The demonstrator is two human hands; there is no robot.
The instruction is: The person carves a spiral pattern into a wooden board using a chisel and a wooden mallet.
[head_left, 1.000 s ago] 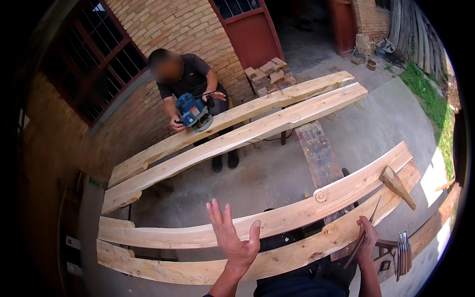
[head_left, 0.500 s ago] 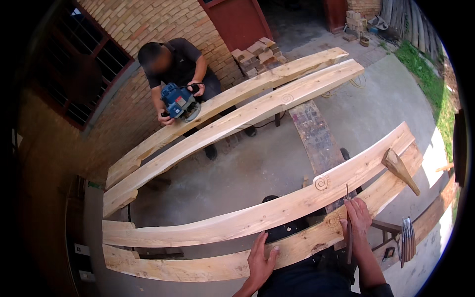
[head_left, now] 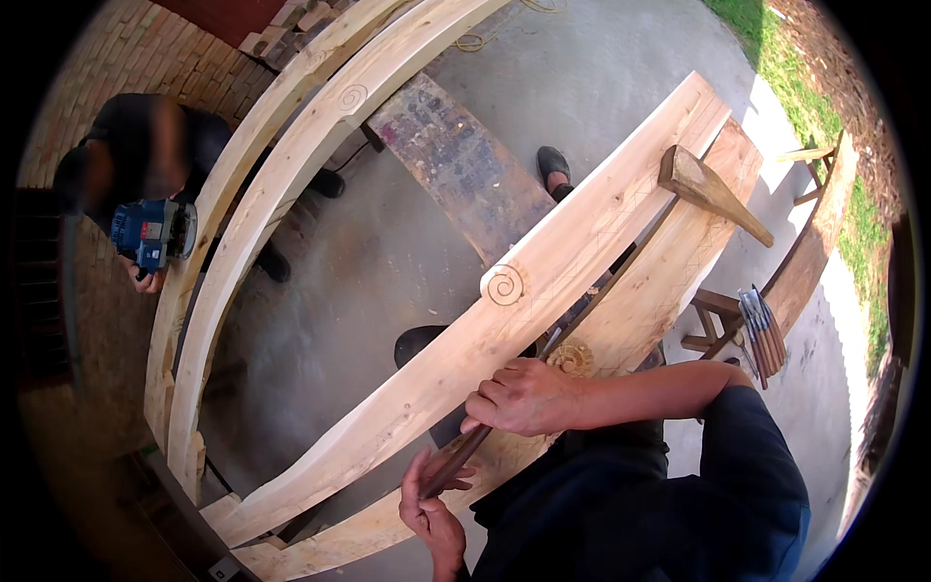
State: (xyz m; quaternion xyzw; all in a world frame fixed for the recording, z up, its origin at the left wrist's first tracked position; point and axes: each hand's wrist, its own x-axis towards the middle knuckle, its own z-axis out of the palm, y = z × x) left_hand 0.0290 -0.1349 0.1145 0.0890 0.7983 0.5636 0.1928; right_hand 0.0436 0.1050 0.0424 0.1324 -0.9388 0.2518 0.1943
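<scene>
My right hand [head_left: 524,398] is closed around a long wood carving chisel [head_left: 477,441], held slantwise above the near beam. The handle's lower end rests between the thumb and fingers of my left hand [head_left: 433,509]. The blade points up and right, beside a carved spiral [head_left: 572,358] on the near curved wooden beam [head_left: 630,315]. Alongside lies a second pale beam [head_left: 388,412], its own spiral [head_left: 505,284] showing as a shallow outline. A wooden mallet [head_left: 713,194] lies across both beams toward their far right end.
Several chisels [head_left: 763,335] lie fanned out at the right by a wooden bench [head_left: 805,242]. Two more curved beams [head_left: 262,175] stand at the left, where a co-worker holds a blue router [head_left: 152,233]. A stained plank [head_left: 461,160] lies between the beam pairs.
My view has turned to the right. The chisel, upright in my right hand before, now slants, and my left hand has left the near beam and taken its handle end.
</scene>
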